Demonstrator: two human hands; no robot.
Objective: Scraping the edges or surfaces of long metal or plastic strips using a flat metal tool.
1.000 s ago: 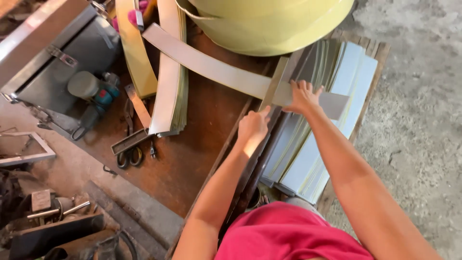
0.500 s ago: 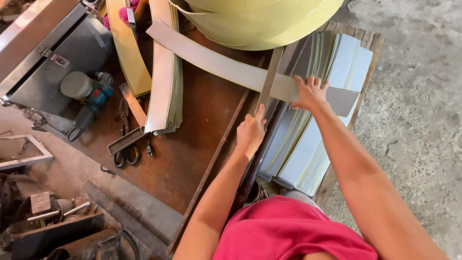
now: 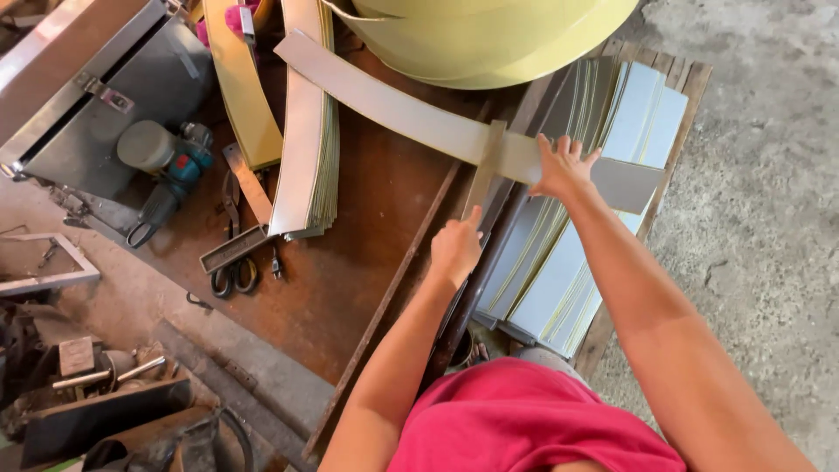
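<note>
A long grey metal strip runs from the big yellow coil across the brown workbench. My right hand lies flat on the strip's end, fingers spread, pressing it down over the stack of cut grey sheets. My left hand is closed around the lower end of a narrow metal bar that crosses the strip at a right angle.
A second pile of cut strips and a yellow strip lie at the bench's back left. Tin snips, a blue power tool and a grey metal box sit further left. Scrap metal covers the floor below.
The view has shifted slightly. My left hand has slid down the narrow bar, toward me. My right hand stays pressed on the strip's end.
</note>
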